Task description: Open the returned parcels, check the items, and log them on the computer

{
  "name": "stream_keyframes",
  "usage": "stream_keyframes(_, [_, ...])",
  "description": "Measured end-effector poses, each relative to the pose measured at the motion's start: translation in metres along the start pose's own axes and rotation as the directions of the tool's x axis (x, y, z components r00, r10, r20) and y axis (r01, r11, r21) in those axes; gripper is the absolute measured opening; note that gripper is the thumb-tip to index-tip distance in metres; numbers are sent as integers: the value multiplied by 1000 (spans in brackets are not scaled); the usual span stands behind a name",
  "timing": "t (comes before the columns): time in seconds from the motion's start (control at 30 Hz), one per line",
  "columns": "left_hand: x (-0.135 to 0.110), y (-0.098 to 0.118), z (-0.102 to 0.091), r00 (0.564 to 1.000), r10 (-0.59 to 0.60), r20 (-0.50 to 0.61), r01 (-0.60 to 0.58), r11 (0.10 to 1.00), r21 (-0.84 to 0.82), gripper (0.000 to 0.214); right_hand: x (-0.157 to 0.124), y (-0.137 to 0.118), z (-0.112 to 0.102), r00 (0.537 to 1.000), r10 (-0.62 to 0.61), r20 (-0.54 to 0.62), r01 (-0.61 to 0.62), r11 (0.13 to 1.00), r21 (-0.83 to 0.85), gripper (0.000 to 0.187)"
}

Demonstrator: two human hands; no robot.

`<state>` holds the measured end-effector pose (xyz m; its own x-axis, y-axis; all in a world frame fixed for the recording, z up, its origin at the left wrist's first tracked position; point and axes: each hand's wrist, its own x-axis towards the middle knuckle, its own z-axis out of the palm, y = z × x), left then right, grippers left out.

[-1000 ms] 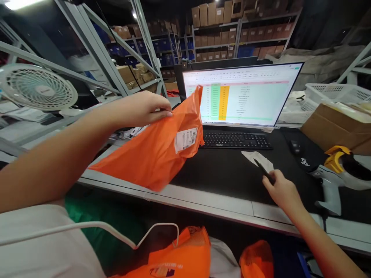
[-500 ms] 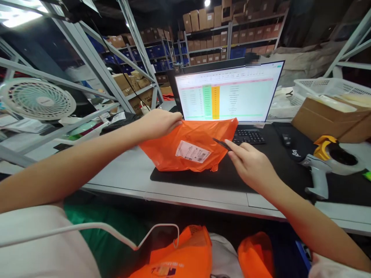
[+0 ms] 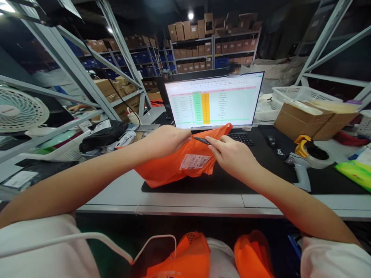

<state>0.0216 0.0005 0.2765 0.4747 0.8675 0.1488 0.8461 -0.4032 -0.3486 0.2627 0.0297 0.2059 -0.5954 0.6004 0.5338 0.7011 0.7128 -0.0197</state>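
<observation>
An orange plastic mailer bag (image 3: 171, 166) with a white printed label (image 3: 194, 161) stands over the black desk mat, in front of the monitor. My left hand (image 3: 172, 139) is closed on the bag's upper edge, fingers pinched near its top middle. Between the fingers of my right hand (image 3: 232, 154) is a slim black pen-like tool (image 3: 201, 141); whether it is a pen or a cutter I cannot tell. Its tip points left along the bag's top edge, close to my left fingertips. The bag's contents are hidden.
Behind the bag are a monitor (image 3: 214, 102) and a keyboard (image 3: 241, 138). To the right lie a mouse (image 3: 271, 141), a grey barcode scanner (image 3: 301, 173), a tape dispenser (image 3: 314, 152) and a cardboard box (image 3: 301, 119). A fan (image 3: 20, 110) and black parcels (image 3: 102, 135) are at left.
My right hand has brought the black tool left and up to the bag's top edge, near my left hand. The bag's top is now bunched and its label tilted differently. The view has shifted.
</observation>
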Motion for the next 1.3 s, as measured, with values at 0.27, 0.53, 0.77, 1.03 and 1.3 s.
stream_keyframes(0.27, [-22, -20, -4, 992, -130, 6, 130, 991, -29, 36, -23, 182, -5, 828, 558, 58, -538, 819, -199, 49])
stream_keyframes(0.53, [28, -11, -5, 971, -129, 202, 145, 987, -66, 39, -83, 177, 85, 712, 648, 271, -635, 759, -145, 42])
stream_keyframes(0.77, [70, 14, -11, 942, -18, 334, 111, 959, -259, 53, -34, 51, 65, 925, 161, -345, -22, 928, 372, 36])
stream_keyframes(1.03, [53, 12, -9, 966, 97, 240, 15, 904, -427, 47, 8, 9, 70, 924, 16, -382, 144, 911, 386, 15])
stream_keyframes(1.3, [38, 28, -14, 983, -44, 180, 84, 971, -223, 46, -14, 16, 53, 852, -263, -453, 353, 927, 127, 30])
